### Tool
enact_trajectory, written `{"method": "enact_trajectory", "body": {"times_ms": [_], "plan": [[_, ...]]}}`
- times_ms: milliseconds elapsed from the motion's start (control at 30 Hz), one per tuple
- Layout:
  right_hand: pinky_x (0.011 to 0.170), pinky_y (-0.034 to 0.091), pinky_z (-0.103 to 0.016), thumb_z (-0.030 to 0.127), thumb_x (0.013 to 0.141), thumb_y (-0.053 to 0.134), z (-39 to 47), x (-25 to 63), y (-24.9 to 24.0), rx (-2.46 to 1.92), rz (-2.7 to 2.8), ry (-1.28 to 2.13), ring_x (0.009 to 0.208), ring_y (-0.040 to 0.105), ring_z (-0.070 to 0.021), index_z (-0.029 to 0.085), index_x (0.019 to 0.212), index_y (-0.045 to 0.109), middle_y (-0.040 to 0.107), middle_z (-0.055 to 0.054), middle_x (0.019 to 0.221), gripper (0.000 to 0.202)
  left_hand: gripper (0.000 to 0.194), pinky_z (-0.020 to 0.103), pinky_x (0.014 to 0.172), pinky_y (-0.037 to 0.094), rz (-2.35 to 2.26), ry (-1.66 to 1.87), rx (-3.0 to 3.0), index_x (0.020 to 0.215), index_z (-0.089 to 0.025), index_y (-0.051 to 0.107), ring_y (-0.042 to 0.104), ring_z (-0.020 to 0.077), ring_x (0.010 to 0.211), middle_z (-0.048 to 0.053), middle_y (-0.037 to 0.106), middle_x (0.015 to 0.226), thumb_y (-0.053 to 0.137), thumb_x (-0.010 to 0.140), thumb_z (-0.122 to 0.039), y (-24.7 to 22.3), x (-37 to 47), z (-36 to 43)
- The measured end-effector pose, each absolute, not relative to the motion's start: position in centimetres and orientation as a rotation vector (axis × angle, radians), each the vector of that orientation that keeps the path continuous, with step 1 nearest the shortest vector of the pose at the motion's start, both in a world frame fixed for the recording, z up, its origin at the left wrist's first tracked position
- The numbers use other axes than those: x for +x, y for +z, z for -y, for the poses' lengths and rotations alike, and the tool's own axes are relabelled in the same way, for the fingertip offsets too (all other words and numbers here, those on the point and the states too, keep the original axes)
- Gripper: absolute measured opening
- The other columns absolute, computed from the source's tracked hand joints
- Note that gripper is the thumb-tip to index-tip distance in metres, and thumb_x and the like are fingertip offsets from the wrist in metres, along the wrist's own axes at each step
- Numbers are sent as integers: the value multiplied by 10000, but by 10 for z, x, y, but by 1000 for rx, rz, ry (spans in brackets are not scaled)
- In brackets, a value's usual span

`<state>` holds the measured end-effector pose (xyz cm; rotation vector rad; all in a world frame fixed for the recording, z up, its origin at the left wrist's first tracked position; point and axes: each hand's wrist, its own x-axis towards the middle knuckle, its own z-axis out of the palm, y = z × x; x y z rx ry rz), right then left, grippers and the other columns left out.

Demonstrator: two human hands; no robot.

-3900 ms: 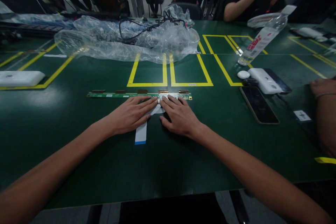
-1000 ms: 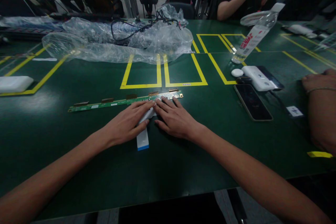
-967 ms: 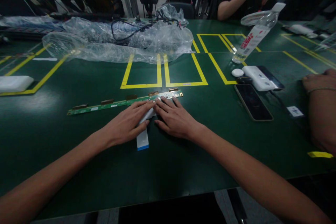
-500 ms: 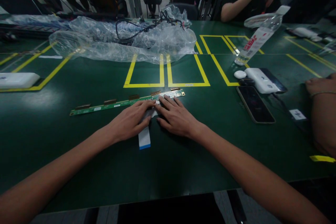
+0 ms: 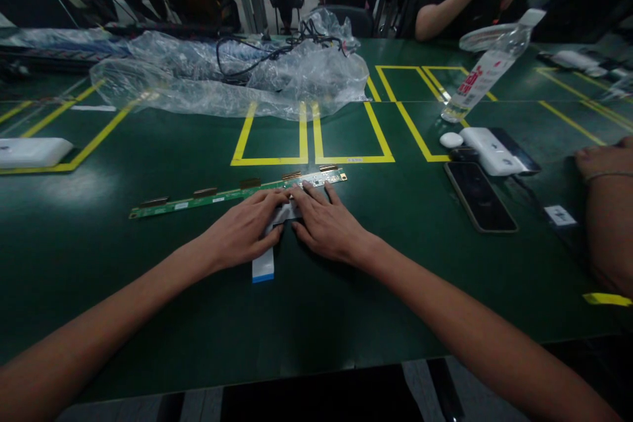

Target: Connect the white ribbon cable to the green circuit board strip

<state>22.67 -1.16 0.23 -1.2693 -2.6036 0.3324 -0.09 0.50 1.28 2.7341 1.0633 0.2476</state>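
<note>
A long, thin green circuit board (image 5: pixel 198 202) lies slightly slanted on the green table (image 5: pixel 163 316). A white flat ribbon cable (image 5: pixel 263 265) with a blue end runs from near the board's right half toward the table's front edge. My left hand (image 5: pixel 247 227) rests over the cable, its fingertips at the board's lower edge and its thumb beside the cable. My right hand (image 5: pixel 329 224) lies with spread fingers on the board's right part, index finger close to the left fingertips. The point where cable and board meet is mostly hidden by the fingers.
Clear plastic wrap (image 5: pixel 222 79) with black cables lies behind the board. To the right are a phone (image 5: pixel 481 196), a white device (image 5: pixel 492 150) and a tilted bottle (image 5: pixel 487 76). A person's arm (image 5: pixel 610 211) rests at the right edge. A white device (image 5: pixel 34 152) sits far left.
The cable's blue end has swung slightly left. My right index finger has shifted a little, and more of the cable shows between my hands.
</note>
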Motion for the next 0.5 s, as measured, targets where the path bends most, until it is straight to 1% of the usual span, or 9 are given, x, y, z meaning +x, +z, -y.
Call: {"method": "enact_trajectory", "body": {"times_ms": [100,167,300,433,500], "plan": [[1291,100,-593,374,1061,369,12,225,1,-1270,2599,329,1578,232,-312,92,1616,276,328,-154,1693,630,510,483,1192,414,-1007,231,2823,1488,-106,445,420,317,1447,171,493,1522,465,1024,-318,13,0,-6],[1289,93,-602,377,1062,362,12,224,1,-1267,2596,324,1578,229,-319,96,1622,265,320,-153,1696,635,520,482,1205,399,-981,227,2859,1500,-97,466,400,311,1466,167,484,1543,460,1022,-301,12,-1,-8],[1286,109,-608,395,1046,409,12,224,1,-1256,2572,339,1575,234,-336,98,1630,251,303,-167,1700,674,508,491,1224,370,-939,232,2906,1494,-88,524,397,302,1479,156,462,1576,422,1042,-296,9,-4,-11],[1291,156,-563,387,1029,458,11,227,5,-1265,2487,401,1593,178,-314,97,1646,193,256,-177,1714,732,522,492,1225,363,-926,278,2922,1495,-72,544,421,301,1468,166,468,1570,395,1046,-293,7,-5,-15],[1288,184,-545,378,1027,471,11,228,7,-1271,2444,428,1594,176,-308,104,1644,202,244,-183,1717,728,538,500,1217,367,-971,276,2913,1509,-70,533,427,304,1463,171,459,1575,380,1048,-302,6,-10,-23]]}}
